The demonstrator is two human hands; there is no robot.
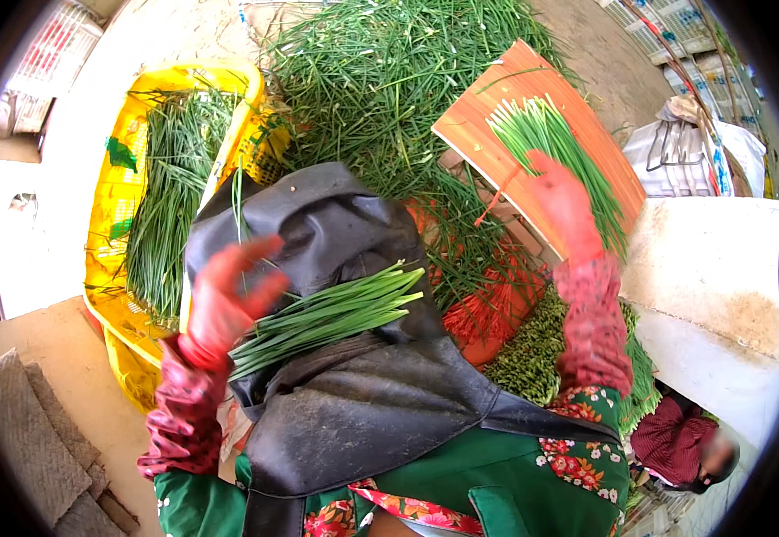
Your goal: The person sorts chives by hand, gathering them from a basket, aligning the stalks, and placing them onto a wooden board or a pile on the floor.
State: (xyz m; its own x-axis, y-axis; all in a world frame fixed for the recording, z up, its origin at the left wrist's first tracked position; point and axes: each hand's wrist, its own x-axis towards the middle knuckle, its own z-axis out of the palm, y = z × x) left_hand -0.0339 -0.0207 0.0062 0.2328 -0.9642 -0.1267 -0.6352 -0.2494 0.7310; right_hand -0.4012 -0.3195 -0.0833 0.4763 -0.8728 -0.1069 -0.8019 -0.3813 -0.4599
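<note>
My left hand [233,300], in a reddish glove, is raised over my lap with its fingers apart and slightly blurred. Close by it are a few thin loose green stalks [238,204]. A bunch of green chives [345,309] lies across the dark apron [336,430] on my lap, beside that hand. My right hand [564,206], gloved too, is over the orange-brown board [475,107], against a second bunch of chives [555,143] with pale cut ends. From its fingertips a thin red tie [499,194] runs down toward the board's edge.
Left of my lap stands a yellow crate [107,215] holding long chives. A large heap of loose chives [407,72] covers the ground ahead. Red ties [479,313] and bundled greens [533,345] lie below the board. A person in dark red [676,443] is at the lower right.
</note>
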